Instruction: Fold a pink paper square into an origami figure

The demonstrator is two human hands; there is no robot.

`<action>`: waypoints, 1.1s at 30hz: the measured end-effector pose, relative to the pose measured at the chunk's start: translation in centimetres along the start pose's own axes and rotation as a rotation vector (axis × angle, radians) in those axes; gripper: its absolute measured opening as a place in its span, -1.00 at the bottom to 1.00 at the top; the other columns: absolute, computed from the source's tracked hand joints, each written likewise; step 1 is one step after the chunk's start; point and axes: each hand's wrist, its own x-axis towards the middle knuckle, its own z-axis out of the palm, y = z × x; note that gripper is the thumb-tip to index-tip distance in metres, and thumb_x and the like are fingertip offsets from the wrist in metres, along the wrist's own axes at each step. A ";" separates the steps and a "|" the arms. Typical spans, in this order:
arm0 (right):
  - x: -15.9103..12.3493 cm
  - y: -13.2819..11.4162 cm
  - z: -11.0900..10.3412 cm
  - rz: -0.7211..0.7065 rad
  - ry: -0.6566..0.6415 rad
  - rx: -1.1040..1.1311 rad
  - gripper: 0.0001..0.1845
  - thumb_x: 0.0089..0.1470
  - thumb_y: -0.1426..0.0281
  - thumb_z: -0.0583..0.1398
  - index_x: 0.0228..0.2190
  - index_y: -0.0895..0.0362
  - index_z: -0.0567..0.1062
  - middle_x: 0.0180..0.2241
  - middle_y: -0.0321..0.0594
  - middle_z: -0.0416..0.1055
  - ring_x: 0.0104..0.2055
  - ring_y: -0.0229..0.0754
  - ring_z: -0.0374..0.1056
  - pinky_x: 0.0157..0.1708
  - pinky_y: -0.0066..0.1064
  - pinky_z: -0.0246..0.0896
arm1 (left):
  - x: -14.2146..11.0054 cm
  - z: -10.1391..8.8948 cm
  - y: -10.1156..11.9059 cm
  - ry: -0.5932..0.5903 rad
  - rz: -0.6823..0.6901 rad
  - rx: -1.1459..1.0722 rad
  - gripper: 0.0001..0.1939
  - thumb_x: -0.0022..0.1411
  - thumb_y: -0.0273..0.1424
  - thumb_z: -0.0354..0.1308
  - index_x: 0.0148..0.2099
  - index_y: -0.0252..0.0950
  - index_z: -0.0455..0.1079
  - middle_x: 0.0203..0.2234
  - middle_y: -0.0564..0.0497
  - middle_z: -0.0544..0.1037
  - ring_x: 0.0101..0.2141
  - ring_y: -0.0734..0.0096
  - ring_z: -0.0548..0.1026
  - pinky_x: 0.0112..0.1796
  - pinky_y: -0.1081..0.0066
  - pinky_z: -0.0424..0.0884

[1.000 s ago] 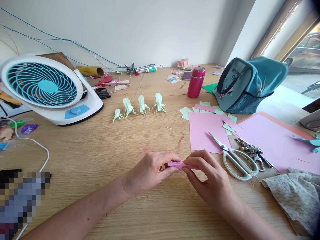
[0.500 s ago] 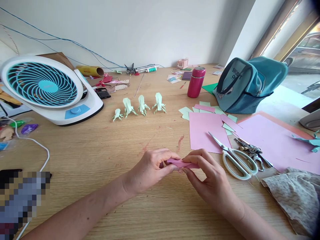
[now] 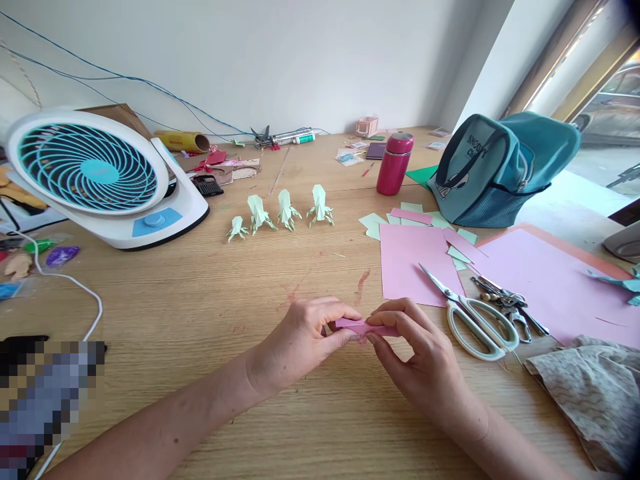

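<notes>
Between my two hands is a small piece of folded pink paper (image 3: 361, 326), held just above the table at the near middle. My left hand (image 3: 314, 328) pinches its left end between thumb and fingers. On the right end, my right hand (image 3: 417, 343) grips it with thumb and fingertips close to the other hand. Fingers cover part of the folds. Farther back, several pale green folded paper figures (image 3: 287, 210) with thin legs stand in a row. White-handled scissors (image 3: 483, 327) lie to the right of my right hand, their tips on a pink sheet (image 3: 413, 263).
A white and blue fan (image 3: 100, 173) stands at the left, its cable (image 3: 95, 293) running along the table. At the right are keys (image 3: 510, 310), a larger pink sheet (image 3: 540, 280), a grey cloth (image 3: 590, 387), a magenta flask (image 3: 395, 163) and a teal backpack (image 3: 500, 170).
The whole view has shifted very slightly. Both hands keep their grip on the folded pink paper, with hardly any finger movement.
</notes>
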 end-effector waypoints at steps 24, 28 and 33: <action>0.0 -0.1 0.1 -0.053 -0.002 -0.003 -0.82 0.23 0.57 0.15 -0.17 0.12 0.47 -0.24 -0.13 0.37 -0.25 -0.19 0.43 -0.32 -0.35 0.48 | 0.4 -0.5 -0.1 -0.002 0.160 0.120 -0.89 0.33 -0.49 0.21 -0.14 -0.26 0.56 -0.31 0.06 0.63 -0.30 0.48 0.56 -0.24 0.52 0.40; -0.1 0.0 0.2 -0.057 0.017 -0.026 -0.79 0.24 0.58 0.14 -0.15 0.10 0.46 -0.24 -0.13 0.38 -0.26 -0.18 0.44 -0.31 -0.34 0.49 | 0.2 -0.3 0.0 0.029 0.186 0.139 -0.88 0.34 -0.51 0.19 -0.11 -0.30 0.54 -0.29 0.02 0.62 -0.28 0.48 0.55 -0.23 0.52 0.40; -0.2 0.1 0.2 -0.084 0.013 -0.064 -0.77 0.24 0.58 0.14 -0.12 0.08 0.46 -0.23 -0.13 0.40 -0.26 -0.17 0.43 -0.32 -0.31 0.47 | 0.0 0.0 0.1 0.026 0.147 0.134 -0.88 0.35 -0.49 0.18 -0.10 -0.29 0.53 -0.29 0.03 0.60 -0.30 0.49 0.54 -0.26 0.52 0.41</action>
